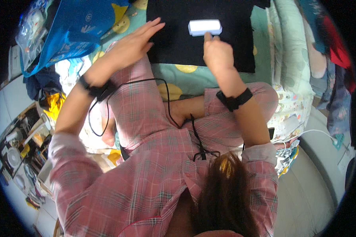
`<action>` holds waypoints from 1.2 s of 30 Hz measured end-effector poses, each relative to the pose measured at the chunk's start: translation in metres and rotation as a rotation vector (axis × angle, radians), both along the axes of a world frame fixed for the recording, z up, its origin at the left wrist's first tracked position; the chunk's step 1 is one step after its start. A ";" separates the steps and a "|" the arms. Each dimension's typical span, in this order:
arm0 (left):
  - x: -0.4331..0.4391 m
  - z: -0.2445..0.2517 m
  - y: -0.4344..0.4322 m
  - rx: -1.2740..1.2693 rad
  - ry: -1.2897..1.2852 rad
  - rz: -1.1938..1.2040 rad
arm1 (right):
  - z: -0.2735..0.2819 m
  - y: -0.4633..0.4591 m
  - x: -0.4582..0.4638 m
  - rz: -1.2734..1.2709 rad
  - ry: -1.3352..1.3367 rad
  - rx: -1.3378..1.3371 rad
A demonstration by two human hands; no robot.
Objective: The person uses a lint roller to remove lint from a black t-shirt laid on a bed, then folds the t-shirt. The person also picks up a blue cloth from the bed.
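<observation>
A black cloth (178,44) lies spread on a green bedcover with yellow spots. On it rests a small white, brightly lit rectangular object (205,27); glare hides what it is. An extended finger of my right hand (219,54) meets its near edge, the other fingers curled. Whether that hand grips anything is not clear. My left hand (130,47), fingers stretched out and holding nothing, hovers over my knee at the cloth's left edge. Both wrists wear black straps, and a black cable (142,80) runs from the left one across my lap.
At the upper left stands a blue bag (74,29) beside a clear plastic bag (34,32). Folded bedding (290,44) lines the right side, with a white cable (308,131) below it. A cluttered box of small items (20,148) sits at the lower left.
</observation>
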State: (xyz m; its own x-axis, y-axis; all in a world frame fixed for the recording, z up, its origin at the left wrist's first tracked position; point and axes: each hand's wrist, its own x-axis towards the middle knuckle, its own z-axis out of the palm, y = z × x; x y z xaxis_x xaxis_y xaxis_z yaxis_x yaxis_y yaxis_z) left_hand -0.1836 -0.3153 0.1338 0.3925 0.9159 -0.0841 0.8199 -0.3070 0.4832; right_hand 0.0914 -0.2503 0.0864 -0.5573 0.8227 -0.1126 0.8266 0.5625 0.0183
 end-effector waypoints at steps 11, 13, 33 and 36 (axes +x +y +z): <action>0.009 -0.082 0.092 -0.404 0.581 -0.044 | 0.060 -0.087 0.072 -0.004 0.106 -0.279; -0.002 -0.085 0.107 -0.387 0.560 0.008 | 0.089 -0.088 0.080 -0.070 0.033 -0.375; -0.093 -0.193 0.188 -0.347 -0.326 0.462 | -0.045 0.002 -0.109 0.057 0.068 0.357; -0.089 -0.189 0.178 -0.352 -0.289 0.399 | -0.040 -0.044 -0.069 0.177 0.160 0.213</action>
